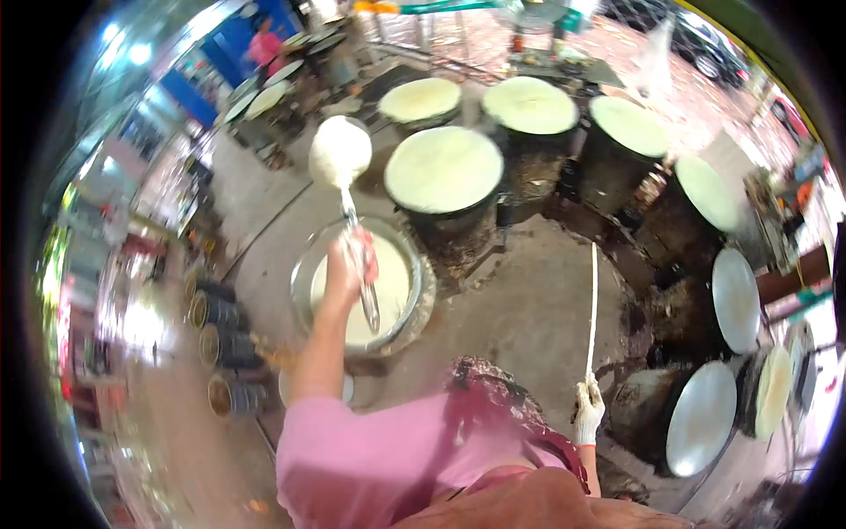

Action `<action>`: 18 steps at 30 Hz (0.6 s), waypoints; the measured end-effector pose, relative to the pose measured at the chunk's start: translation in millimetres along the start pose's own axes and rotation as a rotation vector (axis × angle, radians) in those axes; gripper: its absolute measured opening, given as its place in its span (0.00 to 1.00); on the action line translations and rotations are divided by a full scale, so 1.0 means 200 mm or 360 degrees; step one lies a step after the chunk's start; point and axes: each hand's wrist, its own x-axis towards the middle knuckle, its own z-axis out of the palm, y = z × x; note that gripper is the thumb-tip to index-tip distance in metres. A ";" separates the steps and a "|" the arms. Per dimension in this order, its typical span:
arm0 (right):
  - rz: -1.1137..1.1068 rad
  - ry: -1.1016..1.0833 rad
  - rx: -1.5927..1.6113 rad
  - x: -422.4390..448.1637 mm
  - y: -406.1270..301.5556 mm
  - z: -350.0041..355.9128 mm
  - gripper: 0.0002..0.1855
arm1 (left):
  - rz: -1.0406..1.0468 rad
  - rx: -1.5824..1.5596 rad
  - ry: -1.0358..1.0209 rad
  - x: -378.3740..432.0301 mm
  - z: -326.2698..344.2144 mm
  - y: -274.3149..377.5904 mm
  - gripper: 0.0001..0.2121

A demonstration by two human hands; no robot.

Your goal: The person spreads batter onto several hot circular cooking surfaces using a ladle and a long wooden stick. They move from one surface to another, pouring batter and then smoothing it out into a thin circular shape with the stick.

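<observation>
My bare left hand (pixel 351 259) grips the metal handle of a large ladle (pixel 348 203). White batter coats the ladle's bowl, which is raised beyond a wide metal basin (pixel 301 284). Pale liquid batter (pixel 391 281) fills much of that basin, directly beneath my hand. On the other side, my right hand (pixel 587 415) wears a whitish, soiled work glove. It holds a long, thin, pale stick (pixel 593 307) pointing forward over the floor. The round griddle (pixel 444 170) nearest the ladle carries a pale sheet of batter that spreads to its edge.
Round griddles on dark stoves curve around me; pale sheets cover several, including one griddle (pixel 530 104) ahead. Two at right show bare metal: an upper griddle (pixel 735 301) and a lower griddle (pixel 700 418). Metal buckets (pixel 221 347) stand left. Far back is a person in pink (pixel 266 47).
</observation>
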 end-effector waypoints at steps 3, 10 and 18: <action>-0.0186 0.0262 -0.0124 -0.07 -0.05 -0.03 0.21 | -0.0037 0.0101 -0.0622 0.00 0.27 -0.04 0.15; -0.0214 0.0860 0.0057 -0.36 0.01 -0.28 0.16 | -0.1475 -0.0318 -0.2046 0.12 1.17 -0.47 0.15; 0.0020 0.1798 0.0578 -0.88 0.14 -0.66 0.25 | -0.1899 0.0095 -0.2668 -0.75 2.35 -0.68 0.16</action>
